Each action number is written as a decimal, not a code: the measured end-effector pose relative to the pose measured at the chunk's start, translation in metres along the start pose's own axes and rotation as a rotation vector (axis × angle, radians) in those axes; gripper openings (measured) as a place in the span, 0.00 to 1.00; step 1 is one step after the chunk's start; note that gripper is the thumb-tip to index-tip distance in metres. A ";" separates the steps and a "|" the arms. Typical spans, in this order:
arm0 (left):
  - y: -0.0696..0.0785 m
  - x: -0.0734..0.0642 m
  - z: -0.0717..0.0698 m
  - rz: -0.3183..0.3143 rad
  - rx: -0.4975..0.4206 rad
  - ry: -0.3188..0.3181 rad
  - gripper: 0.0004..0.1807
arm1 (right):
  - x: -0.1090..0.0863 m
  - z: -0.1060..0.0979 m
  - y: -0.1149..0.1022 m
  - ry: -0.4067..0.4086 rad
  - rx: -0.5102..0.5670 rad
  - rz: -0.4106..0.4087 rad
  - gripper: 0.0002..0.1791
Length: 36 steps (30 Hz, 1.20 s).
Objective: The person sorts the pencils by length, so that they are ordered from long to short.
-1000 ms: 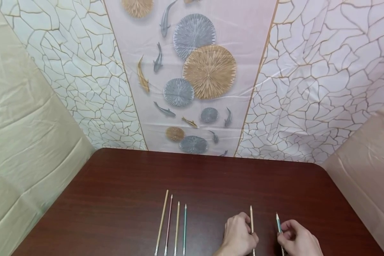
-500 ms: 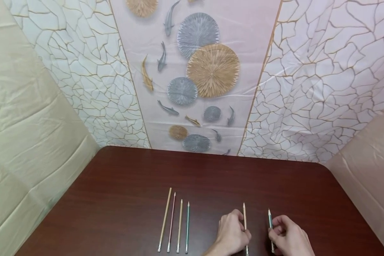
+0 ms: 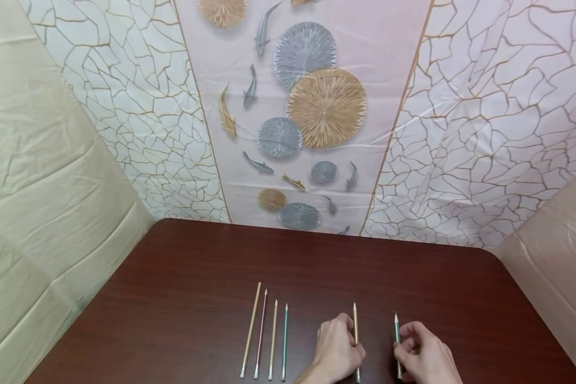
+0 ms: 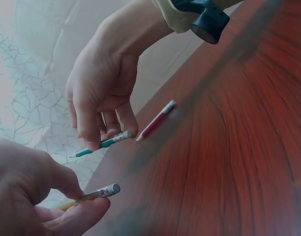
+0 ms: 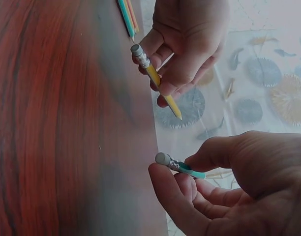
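Observation:
My left hand pinches a yellow pencil between thumb and fingers, its sharpened tip pointing away from me. To its right, my right hand grips a teal pencil the same way, tip also forward. The left wrist view shows the white eraser end of the yellow pencil between thumb and finger. In the right wrist view the eraser end of the teal pencil sticks out from the right fingers. The two pencils stand nearly parallel, a small gap apart.
Left of my hands, a row of several pencils lies on the dark wood table: a longer yellow one, a red one, another yellow and a green. A red pencil lies beyond the right hand. Patterned cloth hangs behind.
Both hands have moved left with their pencils, closer to the row. The view has turned slightly, so the row sits a bit farther right. Both grips stay the same.

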<state>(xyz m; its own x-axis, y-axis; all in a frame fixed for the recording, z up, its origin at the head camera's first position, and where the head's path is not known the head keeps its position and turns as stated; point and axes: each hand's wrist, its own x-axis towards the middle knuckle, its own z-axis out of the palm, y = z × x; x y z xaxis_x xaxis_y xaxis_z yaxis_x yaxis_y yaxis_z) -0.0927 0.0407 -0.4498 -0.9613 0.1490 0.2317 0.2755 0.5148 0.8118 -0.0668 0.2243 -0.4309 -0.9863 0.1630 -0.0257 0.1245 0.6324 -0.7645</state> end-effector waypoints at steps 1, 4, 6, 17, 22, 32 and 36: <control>-0.001 0.000 -0.002 -0.001 0.000 0.003 0.16 | 0.000 0.001 -0.001 -0.001 0.004 -0.003 0.14; -0.004 -0.001 -0.007 -0.001 0.004 0.016 0.16 | -0.001 0.004 -0.006 -0.004 0.016 -0.011 0.15; -0.007 -0.002 -0.010 0.001 0.007 0.024 0.16 | -0.001 0.007 -0.008 -0.009 0.025 -0.017 0.15; -0.022 -0.006 -0.023 -0.024 0.017 0.022 0.16 | -0.003 0.019 -0.014 -0.024 0.061 -0.020 0.17; -0.027 -0.007 -0.028 -0.035 0.056 0.036 0.16 | -0.004 0.020 -0.015 -0.019 0.022 -0.027 0.17; -0.033 -0.003 -0.041 -0.020 0.101 0.050 0.16 | -0.003 0.025 -0.018 -0.026 0.039 -0.062 0.17; -0.034 0.000 -0.046 -0.016 0.140 0.051 0.17 | -0.002 0.027 -0.018 -0.030 0.044 -0.064 0.18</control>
<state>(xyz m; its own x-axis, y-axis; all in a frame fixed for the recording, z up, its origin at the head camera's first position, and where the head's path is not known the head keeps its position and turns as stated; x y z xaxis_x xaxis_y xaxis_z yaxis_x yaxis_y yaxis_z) -0.1021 -0.0159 -0.4526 -0.9633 0.0989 0.2494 0.2546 0.6298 0.7338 -0.0702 0.1923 -0.4343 -0.9949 0.1005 0.0052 0.0571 0.6069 -0.7928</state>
